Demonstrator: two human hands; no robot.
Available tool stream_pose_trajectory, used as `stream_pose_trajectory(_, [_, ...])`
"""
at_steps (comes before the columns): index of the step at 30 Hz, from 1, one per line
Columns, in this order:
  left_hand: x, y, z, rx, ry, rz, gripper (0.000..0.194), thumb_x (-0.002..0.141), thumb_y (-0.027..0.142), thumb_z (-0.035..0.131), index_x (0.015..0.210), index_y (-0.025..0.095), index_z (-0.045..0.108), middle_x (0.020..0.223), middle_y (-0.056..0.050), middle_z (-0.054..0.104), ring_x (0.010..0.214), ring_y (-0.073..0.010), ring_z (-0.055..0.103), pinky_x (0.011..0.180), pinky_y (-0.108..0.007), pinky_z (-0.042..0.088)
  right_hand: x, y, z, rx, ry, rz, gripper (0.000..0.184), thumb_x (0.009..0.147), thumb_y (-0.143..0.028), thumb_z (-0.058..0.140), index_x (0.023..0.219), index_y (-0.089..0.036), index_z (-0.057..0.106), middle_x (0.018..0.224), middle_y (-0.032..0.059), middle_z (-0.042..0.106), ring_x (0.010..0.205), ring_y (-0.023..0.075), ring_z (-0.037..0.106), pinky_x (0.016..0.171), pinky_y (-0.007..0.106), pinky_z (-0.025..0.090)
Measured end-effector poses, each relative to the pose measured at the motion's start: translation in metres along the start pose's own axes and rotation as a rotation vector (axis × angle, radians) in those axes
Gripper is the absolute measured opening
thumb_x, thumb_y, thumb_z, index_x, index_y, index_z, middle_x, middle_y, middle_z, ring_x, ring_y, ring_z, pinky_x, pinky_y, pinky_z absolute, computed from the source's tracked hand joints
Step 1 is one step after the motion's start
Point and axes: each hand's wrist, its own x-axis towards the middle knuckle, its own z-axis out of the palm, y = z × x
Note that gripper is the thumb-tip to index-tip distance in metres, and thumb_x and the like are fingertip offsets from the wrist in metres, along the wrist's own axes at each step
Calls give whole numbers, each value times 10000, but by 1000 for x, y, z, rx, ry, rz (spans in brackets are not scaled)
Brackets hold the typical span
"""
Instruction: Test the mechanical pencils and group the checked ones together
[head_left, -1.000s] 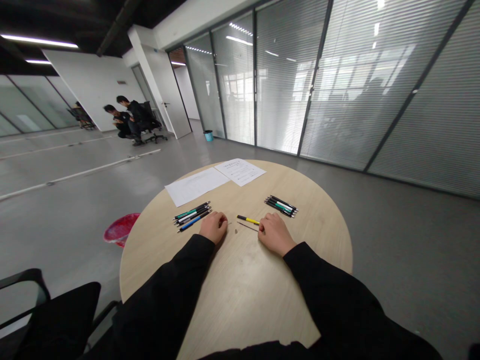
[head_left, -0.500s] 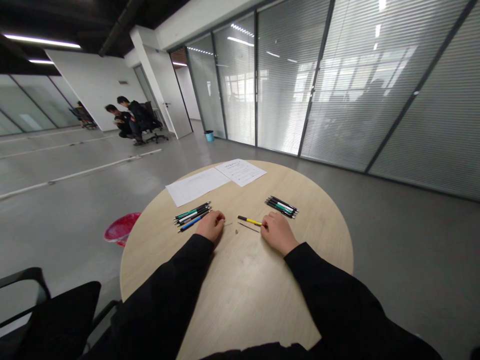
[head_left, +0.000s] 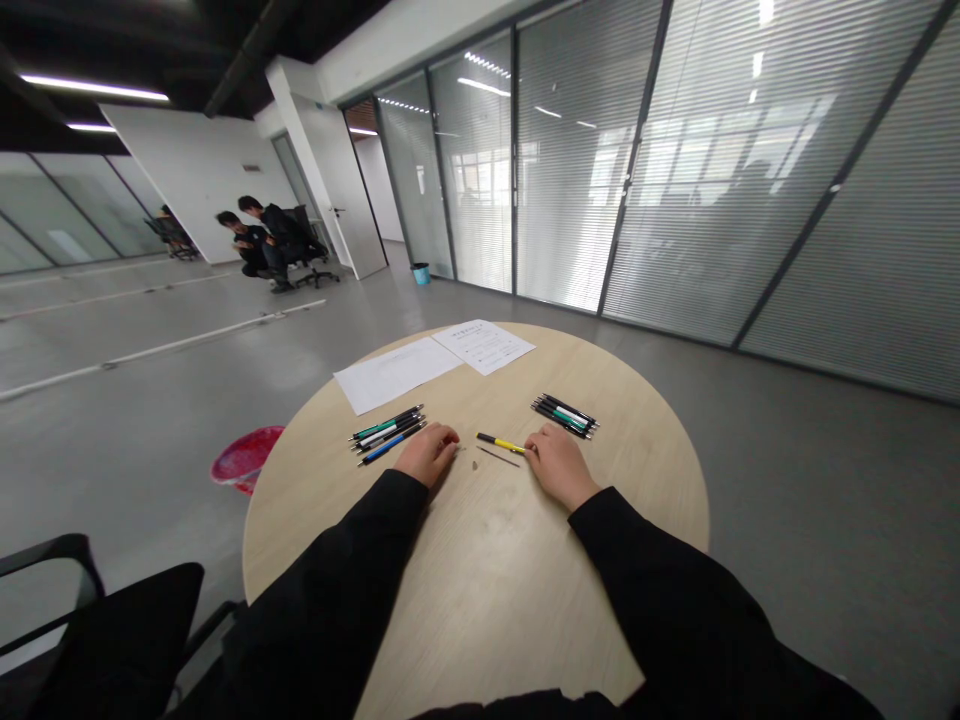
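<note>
My left hand (head_left: 429, 452) lies on the round wooden table (head_left: 480, 560), fingers curled toward a tiny part (head_left: 459, 449). My right hand (head_left: 555, 462) rests to the right, fingertips touching the end of a yellow pen barrel (head_left: 500, 442). A thin dark refill (head_left: 498, 456) and a small speck-like piece (head_left: 476, 465) lie between the hands. A row of several pens (head_left: 388, 432) sits just left of my left hand. Another bunch of pens (head_left: 564, 414) lies beyond my right hand.
Two paper sheets (head_left: 431, 358) lie at the table's far side. A red basin (head_left: 246, 457) stands on the floor to the left, a black chair (head_left: 97, 630) at the near left. Two people (head_left: 259, 240) crouch far off by the wall. Glass partitions run behind.
My right hand has moved from the refill up to the yellow barrel's end. My left hand's fingers have shifted slightly toward the tiny part. The camera has drifted a little.
</note>
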Motion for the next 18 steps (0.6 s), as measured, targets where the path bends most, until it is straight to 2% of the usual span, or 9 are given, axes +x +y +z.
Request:
stream_pose_trajectory(8, [7,0,-1,47,-37,134,216,917,298,496,903,183,678,905,-76,626,816,-198,598,760,-315,463,1,-3,0,-79,-27,92,122,910,-208,565,838,-163,653,909,94,633,930,218,553,798,298,368])
stream_pose_trajectory(14, [18,13,-2,102,-71,255,202,925,266,510,946,208,702,940,-84,644,857,-194,608,783,-305,459,5,-1,-1,-6,74,163,109,905,-191,550,839,-173,636,900,78,642,893,204,560,771,288,360])
stream_pose_trajectory(18, [24,23,-6,101,-137,326,226,936,278,505,953,225,724,937,-84,649,853,-186,602,759,-291,448,6,3,-2,43,126,185,102,896,-196,563,834,-178,642,893,76,639,885,205,567,780,286,370])
